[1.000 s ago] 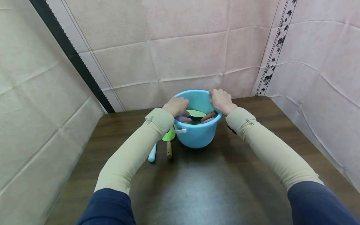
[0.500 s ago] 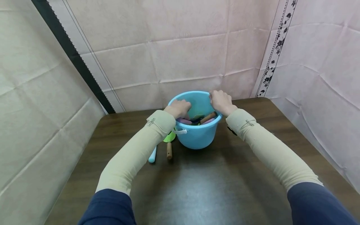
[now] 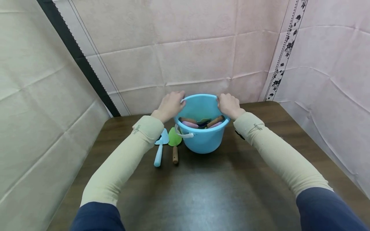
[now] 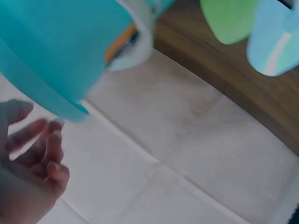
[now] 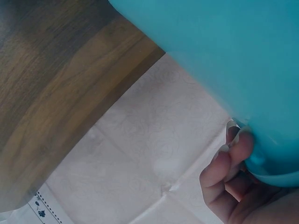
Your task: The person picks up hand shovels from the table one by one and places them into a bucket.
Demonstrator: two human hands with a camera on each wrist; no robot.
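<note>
A light-blue bucket (image 3: 203,141) stands upright, holding brown-handled tools (image 3: 215,121) and pink pieces (image 3: 190,124). At its back left rim is my left hand (image 3: 169,106); in the left wrist view this hand (image 4: 35,163) has loosely bent fingers beside the rim (image 4: 51,100), holding nothing visible. My right hand (image 3: 229,105) grips the right side of the rim, and the right wrist view shows its curled fingers (image 5: 217,172) against the blue wall (image 5: 224,56). Left of the bucket lie a green scoop (image 3: 174,138) and a blue scoop (image 3: 159,154).
The bucket's white handle (image 3: 185,135) hangs down over its front left. The dark wooden table (image 3: 202,192) ends just behind the bucket, where a pale creased cloth (image 3: 196,61) hangs. More cloth hangs at both sides.
My left hand has come out of the bucket and moved up and left to its rim. A brown handle now shows inside at the left. My right hand has stayed on the rim.
</note>
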